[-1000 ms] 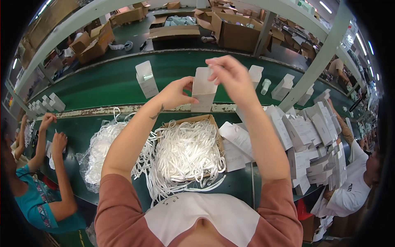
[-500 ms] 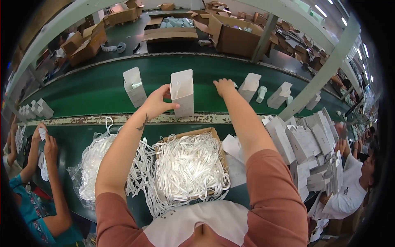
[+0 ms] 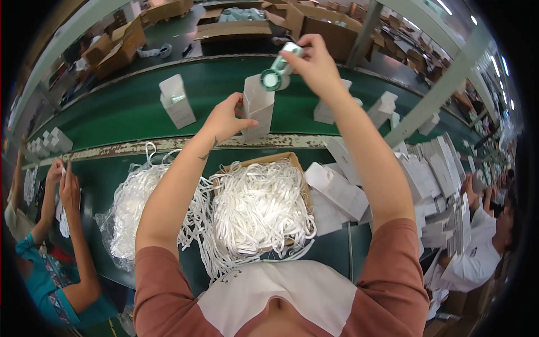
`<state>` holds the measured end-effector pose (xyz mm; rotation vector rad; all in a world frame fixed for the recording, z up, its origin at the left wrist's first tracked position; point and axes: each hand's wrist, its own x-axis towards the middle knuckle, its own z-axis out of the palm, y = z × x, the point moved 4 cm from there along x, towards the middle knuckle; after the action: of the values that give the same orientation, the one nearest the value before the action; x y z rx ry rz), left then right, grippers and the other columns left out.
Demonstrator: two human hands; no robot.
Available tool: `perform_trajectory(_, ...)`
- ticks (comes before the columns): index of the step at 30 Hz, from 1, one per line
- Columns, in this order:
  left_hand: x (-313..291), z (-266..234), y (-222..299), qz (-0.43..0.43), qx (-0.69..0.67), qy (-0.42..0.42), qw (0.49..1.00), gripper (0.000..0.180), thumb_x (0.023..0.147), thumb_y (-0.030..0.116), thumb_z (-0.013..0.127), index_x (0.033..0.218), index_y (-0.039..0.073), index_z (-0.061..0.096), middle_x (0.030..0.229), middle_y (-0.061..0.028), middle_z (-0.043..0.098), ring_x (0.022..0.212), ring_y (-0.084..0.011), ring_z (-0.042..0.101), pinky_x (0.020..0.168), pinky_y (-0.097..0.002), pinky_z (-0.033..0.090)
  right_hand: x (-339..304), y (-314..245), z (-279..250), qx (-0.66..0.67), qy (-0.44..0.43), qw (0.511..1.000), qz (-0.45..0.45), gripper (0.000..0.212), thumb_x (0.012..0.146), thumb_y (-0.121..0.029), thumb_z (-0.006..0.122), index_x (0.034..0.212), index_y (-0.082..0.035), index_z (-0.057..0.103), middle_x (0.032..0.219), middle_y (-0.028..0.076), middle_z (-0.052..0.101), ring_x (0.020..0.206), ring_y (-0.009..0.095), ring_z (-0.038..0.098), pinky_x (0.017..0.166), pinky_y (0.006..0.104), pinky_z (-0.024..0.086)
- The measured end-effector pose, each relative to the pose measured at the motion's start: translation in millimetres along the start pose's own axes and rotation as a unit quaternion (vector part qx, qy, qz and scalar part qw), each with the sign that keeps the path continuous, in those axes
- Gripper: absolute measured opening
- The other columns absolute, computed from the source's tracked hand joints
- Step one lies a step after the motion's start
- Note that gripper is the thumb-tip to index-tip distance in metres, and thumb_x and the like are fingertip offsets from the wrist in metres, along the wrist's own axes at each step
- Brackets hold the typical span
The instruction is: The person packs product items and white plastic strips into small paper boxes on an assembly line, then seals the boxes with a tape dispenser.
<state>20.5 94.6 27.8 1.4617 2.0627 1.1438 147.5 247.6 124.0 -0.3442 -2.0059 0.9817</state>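
Observation:
On the green belt [image 3: 216, 115], a tall white box [image 3: 258, 115] stands with its top flap up. My left hand [image 3: 224, 117] grips its left side and front, thumb on the near face. Above and just right of its opening, my right hand [image 3: 317, 64] holds a pale green gadget [image 3: 283, 63], its round end tilted down toward the box. Its exact kind I cannot make out. Another open white box [image 3: 178, 104] stands to the left. Nearer me, a cardboard tray heaped with white straps [image 3: 261, 208] sits beside a clear plastic bag [image 3: 135, 208] of white strands.
Flattened and folded white cartons [image 3: 432, 191] are piled at the right. More white boxes [image 3: 383, 106] stand along the belt there, partly behind a pale metal post [image 3: 435, 98]. People work at both sides; a co-worker's hands [image 3: 67, 185] are at the left. Large cardboard boxes [image 3: 323, 36] stand beyond the belt.
My right hand has lifted the pale green gadget off the belt and brought it up and left over the box. The box in my left hand has shifted slightly right.

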Motion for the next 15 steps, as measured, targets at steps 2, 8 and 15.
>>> perform_trajectory(2,-8.5,-4.3,17.4,0.05,-0.005,0.027,0.998,0.058,0.062,0.019,0.077,0.109,0.001,0.048,0.103,-0.0121,0.058,0.089,-0.0213,0.057,0.078,-0.0325,0.046,-24.7,-34.6,13.6,-0.125,-0.003,0.991,-0.056,0.049,0.069,-0.033,0.071,0.096,-0.005,0.041,0.079,0.017,0.059,0.07,0.03,0.06,0.063,0.036,0.047)
perform_trajectory(8,-12.0,7.2,40.5,0.053,0.018,0.009,0.998,0.055,0.064,0.012,0.075,0.11,-0.001,0.048,0.098,-0.0115,0.06,0.093,-0.0212,0.057,0.081,-0.0317,0.045,-72.9,-49.7,6.7,-0.255,-0.059,0.958,-0.116,0.027,0.073,-0.018,0.067,0.092,-0.005,0.053,0.095,0.014,0.057,0.086,0.027,0.057,0.073,0.0353,0.046)
perform_trajectory(15,16.5,1.6,0.3,0.03,-0.048,0.008,0.998,0.057,0.066,0.004,0.071,0.117,0.001,0.045,0.105,-0.0098,0.058,0.101,-0.0196,0.054,0.086,-0.0318,0.043,-162.6,-56.6,40.0,-0.329,-0.24,0.892,-0.196,0.022,0.071,-0.011,0.059,0.092,-0.005,0.056,0.094,0.011,0.055,0.089,0.027,0.056,0.074,0.0379,0.047)
